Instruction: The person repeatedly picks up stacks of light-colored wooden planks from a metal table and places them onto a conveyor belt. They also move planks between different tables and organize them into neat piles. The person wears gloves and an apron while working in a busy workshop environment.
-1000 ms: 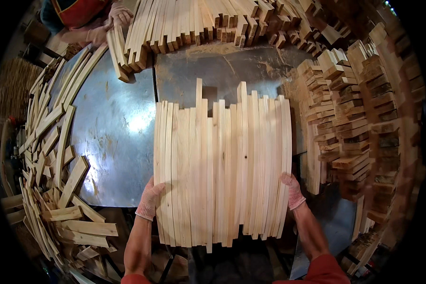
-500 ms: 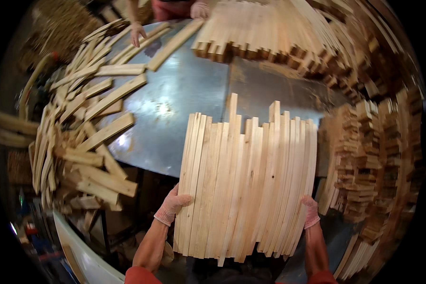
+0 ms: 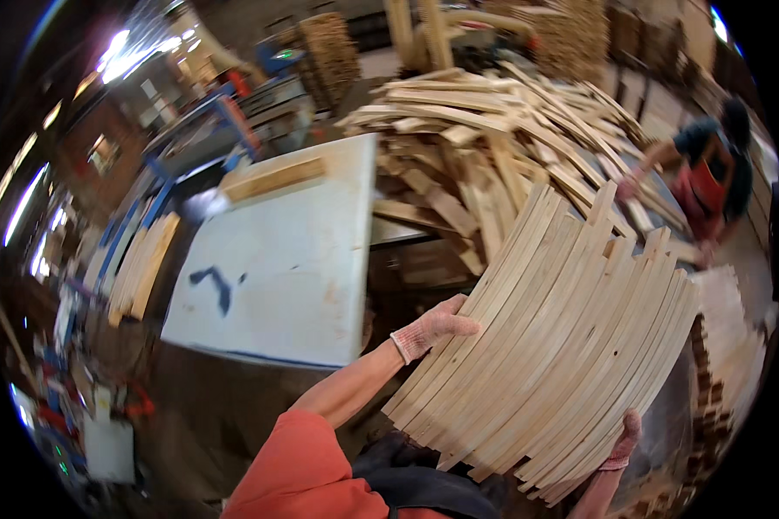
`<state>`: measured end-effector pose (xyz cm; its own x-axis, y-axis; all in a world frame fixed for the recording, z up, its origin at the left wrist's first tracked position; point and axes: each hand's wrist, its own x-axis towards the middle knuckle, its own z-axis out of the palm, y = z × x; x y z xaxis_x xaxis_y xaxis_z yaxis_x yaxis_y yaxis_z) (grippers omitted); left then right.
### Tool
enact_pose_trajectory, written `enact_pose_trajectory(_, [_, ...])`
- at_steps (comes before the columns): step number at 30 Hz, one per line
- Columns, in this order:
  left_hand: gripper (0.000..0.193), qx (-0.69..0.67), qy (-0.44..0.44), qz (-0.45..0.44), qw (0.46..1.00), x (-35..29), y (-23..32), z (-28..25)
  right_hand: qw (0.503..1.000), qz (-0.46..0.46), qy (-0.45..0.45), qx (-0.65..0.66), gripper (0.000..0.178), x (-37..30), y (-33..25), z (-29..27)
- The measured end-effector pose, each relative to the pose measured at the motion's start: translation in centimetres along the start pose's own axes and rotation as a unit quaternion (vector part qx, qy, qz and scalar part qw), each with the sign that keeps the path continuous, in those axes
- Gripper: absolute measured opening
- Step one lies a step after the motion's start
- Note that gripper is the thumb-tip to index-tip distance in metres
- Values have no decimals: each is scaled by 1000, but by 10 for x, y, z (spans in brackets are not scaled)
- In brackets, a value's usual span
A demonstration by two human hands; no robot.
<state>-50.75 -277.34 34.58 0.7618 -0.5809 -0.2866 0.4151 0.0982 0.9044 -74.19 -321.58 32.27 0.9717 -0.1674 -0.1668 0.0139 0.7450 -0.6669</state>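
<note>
Between my two gloved hands I hold a wide row of pale wooden strips (image 3: 545, 346), pressed side by side with uneven ends. My left hand (image 3: 437, 327) grips the row's left edge, thumb on top and the other fingers hidden beneath. At the right edge my right hand (image 3: 623, 441) is closed against the outermost strip, its fingers partly hidden. The row is tilted and held up in front of my body, apart from the tables.
A white-topped table (image 3: 277, 251) stands to the left, with a wooden board (image 3: 273, 180) on it. Loose wooden pieces (image 3: 459, 112) are heaped ahead. At the right a co-worker (image 3: 710, 173) stands by the metal table. Several planks (image 3: 144, 268) lie by a blue-framed machine at far left.
My view has swung left, bringing in the white-topped table and machinery. The strips, still in both hands, have moved away from the metal table and now slant to the right.
</note>
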Motion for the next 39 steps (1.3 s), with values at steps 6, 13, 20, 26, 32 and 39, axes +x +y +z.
enact_pose_trajectory(6, [93,-42,135,83,986,-225,23,-121,989,97,-77,-77,75,9,83,159])
enact_pose_trajectory(13, [86,-156,236,90,955,-434,-6,-249,961,192,-91,-177,40,51,247,268])
enact_pose_trajectory(20, [64,-205,324,17,923,-546,-28,-379,919,275,-97,-265,17,63,418,381])
enact_pose_trajectory(26, [77,-55,393,38,917,-586,2,-488,916,228,-136,-301,19,69,510,466])
enact_pose_trajectory(32, [99,308,479,-205,796,-617,80,-620,920,219,-113,-305,20,64,623,578])
enact_pose_trajectory(39, [119,467,555,-300,619,-670,95,-732,929,277,-74,-233,34,34,757,736])
